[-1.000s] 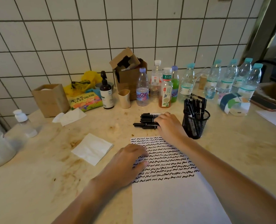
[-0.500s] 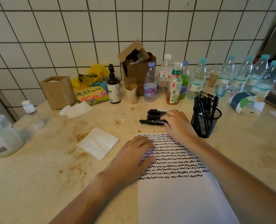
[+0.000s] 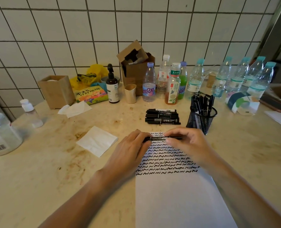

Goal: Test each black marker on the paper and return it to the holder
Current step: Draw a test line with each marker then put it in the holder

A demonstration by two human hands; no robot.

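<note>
1. The fingers of the left hand (image 3: 133,145) curled round the left end of a black marker (image 3: 162,138), and the thumb and fingers of the right hand (image 3: 185,142) pinched its middle and right part — both clamped on the one pen, which lay level just above the top edge of the paper (image 3: 177,195).
2. Whether the cap was on or already loose could not be told; the left hand hid that end.
3. The step in hand looked like uncapping. To do it well, the pull should run straight along the barrel, one hand steadying the body, so the cap comes off without a jerk that flicks ink.
4. The next squiggle belonged below the last scribbled row (image 3: 167,172), where the sheet was blank.
5. Further out, the untested markers (image 3: 162,116) lay stacked beyond the paper, and the mesh holder (image 3: 202,119) — already holding several pens — stood just to their right.
</note>
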